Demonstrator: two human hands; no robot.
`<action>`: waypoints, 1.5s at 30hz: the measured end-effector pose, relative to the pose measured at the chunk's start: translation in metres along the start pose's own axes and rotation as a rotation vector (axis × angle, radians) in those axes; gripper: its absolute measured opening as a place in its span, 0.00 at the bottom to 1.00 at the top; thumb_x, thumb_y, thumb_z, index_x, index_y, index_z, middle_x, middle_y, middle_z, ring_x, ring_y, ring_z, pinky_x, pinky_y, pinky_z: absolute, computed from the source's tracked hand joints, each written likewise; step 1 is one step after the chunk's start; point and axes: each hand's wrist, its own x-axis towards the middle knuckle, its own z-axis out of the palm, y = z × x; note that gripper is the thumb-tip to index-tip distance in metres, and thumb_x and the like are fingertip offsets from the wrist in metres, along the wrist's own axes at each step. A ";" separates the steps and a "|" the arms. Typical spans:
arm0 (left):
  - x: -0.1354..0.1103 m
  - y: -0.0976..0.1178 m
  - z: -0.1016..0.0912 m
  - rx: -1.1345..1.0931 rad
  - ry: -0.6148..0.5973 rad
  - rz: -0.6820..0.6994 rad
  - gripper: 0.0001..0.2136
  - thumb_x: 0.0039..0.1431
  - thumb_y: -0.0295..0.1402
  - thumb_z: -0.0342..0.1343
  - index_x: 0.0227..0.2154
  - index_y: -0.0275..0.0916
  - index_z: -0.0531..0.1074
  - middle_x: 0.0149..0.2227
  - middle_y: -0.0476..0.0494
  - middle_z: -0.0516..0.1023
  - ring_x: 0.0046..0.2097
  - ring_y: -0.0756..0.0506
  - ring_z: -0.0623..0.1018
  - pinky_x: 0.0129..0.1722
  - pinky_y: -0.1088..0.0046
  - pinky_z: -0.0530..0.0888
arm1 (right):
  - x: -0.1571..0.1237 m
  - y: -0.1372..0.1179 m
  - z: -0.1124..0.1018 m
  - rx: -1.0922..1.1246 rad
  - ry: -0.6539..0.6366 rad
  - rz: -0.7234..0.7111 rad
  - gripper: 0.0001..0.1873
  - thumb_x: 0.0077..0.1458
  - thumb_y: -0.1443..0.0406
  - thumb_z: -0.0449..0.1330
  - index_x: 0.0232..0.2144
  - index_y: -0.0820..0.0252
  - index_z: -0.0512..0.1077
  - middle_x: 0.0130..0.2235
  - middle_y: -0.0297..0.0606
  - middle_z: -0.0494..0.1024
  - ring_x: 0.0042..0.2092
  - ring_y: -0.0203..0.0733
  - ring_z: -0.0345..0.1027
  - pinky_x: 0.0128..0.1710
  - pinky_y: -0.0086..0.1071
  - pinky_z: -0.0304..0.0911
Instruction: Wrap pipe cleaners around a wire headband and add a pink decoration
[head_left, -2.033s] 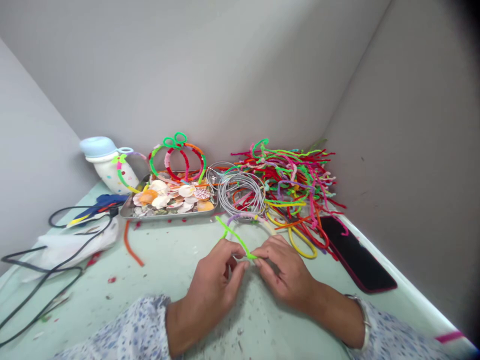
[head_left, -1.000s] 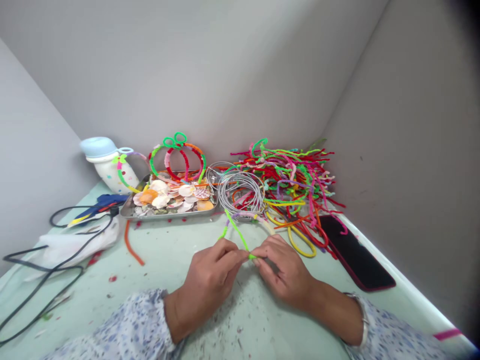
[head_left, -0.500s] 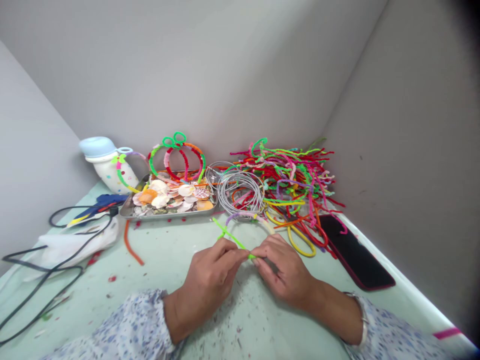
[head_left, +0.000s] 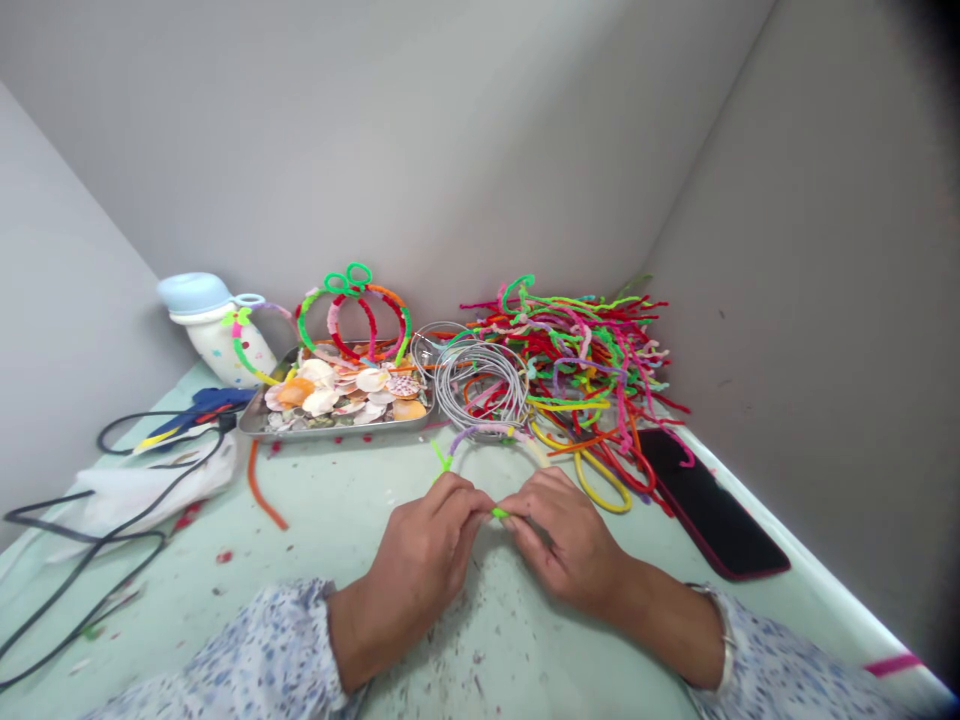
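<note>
Between my fingertips is a bright green pipe cleaner, with only a short stretch showing. My left hand pinches it from the left and my right hand from the right, the fingertips almost meeting. An arch wrapped in purple and cream pipe cleaner rises behind both hands. Its right end goes down behind my right fingers. At its left end, green pipe cleaner tips stick out just above my left hand. My fingers hide the lower part of this piece.
Behind my hands stand a metal tray of seashells with finished-looking pipe cleaner rings, a grey wire coil and a heap of pipe cleaners. A phone lies right. A bottle, plastic bag and black cable are left.
The long green strand that slanted up past my left hand has swung out of sight, leaving short green tips at the arch. Both hands stay nearly in place.
</note>
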 end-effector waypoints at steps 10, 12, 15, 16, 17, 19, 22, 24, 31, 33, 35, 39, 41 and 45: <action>0.000 0.001 0.001 -0.079 0.019 -0.057 0.06 0.64 0.27 0.49 0.39 0.40 0.70 0.35 0.46 0.74 0.35 0.48 0.76 0.35 0.74 0.73 | 0.001 0.000 -0.001 -0.036 0.007 -0.009 0.08 0.59 0.70 0.51 0.38 0.61 0.70 0.30 0.37 0.73 0.32 0.42 0.62 0.36 0.38 0.56; 0.000 0.000 0.001 -0.071 0.026 -0.055 0.06 0.64 0.27 0.49 0.39 0.40 0.71 0.35 0.46 0.74 0.35 0.49 0.76 0.35 0.74 0.73 | 0.002 0.000 -0.001 -0.041 0.009 -0.007 0.08 0.59 0.70 0.51 0.38 0.60 0.70 0.30 0.37 0.73 0.32 0.42 0.62 0.36 0.38 0.56; -0.001 0.000 0.001 -0.059 0.027 -0.059 0.06 0.64 0.28 0.49 0.38 0.40 0.71 0.34 0.46 0.74 0.34 0.49 0.76 0.34 0.75 0.73 | 0.002 0.000 -0.001 -0.042 0.013 -0.008 0.09 0.59 0.70 0.51 0.39 0.60 0.70 0.30 0.37 0.74 0.32 0.42 0.62 0.36 0.38 0.56; -0.001 0.000 0.001 -0.056 0.023 -0.062 0.06 0.64 0.28 0.49 0.37 0.40 0.71 0.34 0.46 0.74 0.34 0.49 0.76 0.34 0.75 0.73 | 0.001 0.000 -0.001 -0.041 0.014 -0.009 0.09 0.59 0.70 0.51 0.39 0.60 0.70 0.30 0.38 0.74 0.33 0.42 0.62 0.36 0.38 0.56; 0.000 0.001 0.000 -0.053 0.018 -0.068 0.06 0.64 0.28 0.49 0.37 0.40 0.71 0.33 0.46 0.74 0.34 0.49 0.76 0.34 0.75 0.73 | 0.001 0.000 -0.001 -0.039 0.015 -0.011 0.09 0.59 0.70 0.51 0.39 0.60 0.70 0.30 0.38 0.74 0.33 0.42 0.62 0.36 0.38 0.56; 0.000 0.001 0.000 -0.048 0.002 -0.084 0.06 0.64 0.28 0.49 0.36 0.39 0.71 0.33 0.46 0.74 0.33 0.49 0.75 0.33 0.75 0.72 | 0.000 0.000 0.000 -0.035 0.012 -0.013 0.09 0.59 0.71 0.51 0.39 0.60 0.70 0.30 0.38 0.74 0.33 0.42 0.62 0.36 0.39 0.56; 0.000 0.003 -0.001 -0.040 -0.033 -0.105 0.07 0.65 0.28 0.48 0.36 0.39 0.71 0.33 0.46 0.74 0.33 0.48 0.75 0.33 0.74 0.72 | -0.001 0.000 -0.001 -0.039 -0.004 -0.012 0.09 0.59 0.71 0.51 0.39 0.60 0.70 0.30 0.38 0.73 0.33 0.42 0.62 0.37 0.39 0.56; 0.000 0.003 -0.001 -0.031 -0.058 -0.104 0.07 0.65 0.28 0.47 0.36 0.39 0.71 0.33 0.45 0.73 0.33 0.47 0.74 0.33 0.73 0.72 | -0.001 0.000 -0.001 -0.046 -0.013 -0.014 0.09 0.59 0.71 0.51 0.39 0.60 0.70 0.30 0.38 0.73 0.33 0.42 0.62 0.37 0.39 0.56; 0.001 0.005 -0.001 -0.087 -0.066 -0.157 0.08 0.64 0.28 0.47 0.34 0.39 0.71 0.32 0.46 0.72 0.32 0.47 0.73 0.33 0.72 0.71 | 0.000 0.000 -0.002 -0.064 -0.007 -0.030 0.09 0.61 0.69 0.50 0.38 0.60 0.70 0.29 0.37 0.73 0.32 0.41 0.62 0.37 0.38 0.57; 0.001 0.005 -0.001 -0.111 -0.050 -0.163 0.08 0.64 0.28 0.48 0.34 0.39 0.71 0.32 0.46 0.73 0.33 0.48 0.73 0.33 0.73 0.71 | 0.001 0.000 -0.002 -0.069 -0.003 -0.026 0.09 0.60 0.69 0.50 0.38 0.60 0.70 0.29 0.37 0.73 0.32 0.42 0.62 0.36 0.38 0.57; 0.001 0.005 0.000 -0.128 -0.029 -0.161 0.07 0.64 0.28 0.48 0.35 0.39 0.72 0.33 0.46 0.73 0.34 0.48 0.74 0.34 0.73 0.71 | 0.000 0.000 -0.002 -0.069 0.007 -0.021 0.09 0.60 0.70 0.50 0.38 0.60 0.70 0.29 0.37 0.73 0.32 0.42 0.62 0.36 0.38 0.57; 0.000 0.004 0.001 -0.141 -0.010 -0.168 0.06 0.64 0.29 0.49 0.36 0.40 0.72 0.33 0.46 0.73 0.34 0.48 0.74 0.35 0.73 0.70 | 0.000 0.000 -0.002 -0.057 0.018 -0.022 0.09 0.59 0.71 0.51 0.39 0.60 0.70 0.30 0.38 0.73 0.33 0.42 0.62 0.36 0.39 0.57; 0.000 0.005 0.000 -0.149 -0.017 -0.180 0.06 0.63 0.28 0.49 0.35 0.39 0.72 0.32 0.46 0.73 0.33 0.48 0.73 0.33 0.73 0.70 | 0.000 0.000 -0.002 -0.053 0.006 -0.022 0.09 0.59 0.71 0.51 0.39 0.60 0.70 0.30 0.38 0.73 0.33 0.42 0.62 0.37 0.39 0.57; 0.001 0.008 -0.002 -0.152 -0.047 -0.191 0.07 0.63 0.28 0.49 0.33 0.38 0.71 0.30 0.47 0.71 0.31 0.48 0.72 0.32 0.73 0.68 | 0.001 -0.001 -0.002 -0.045 -0.017 -0.023 0.08 0.60 0.70 0.51 0.38 0.60 0.69 0.30 0.38 0.73 0.33 0.42 0.62 0.38 0.39 0.56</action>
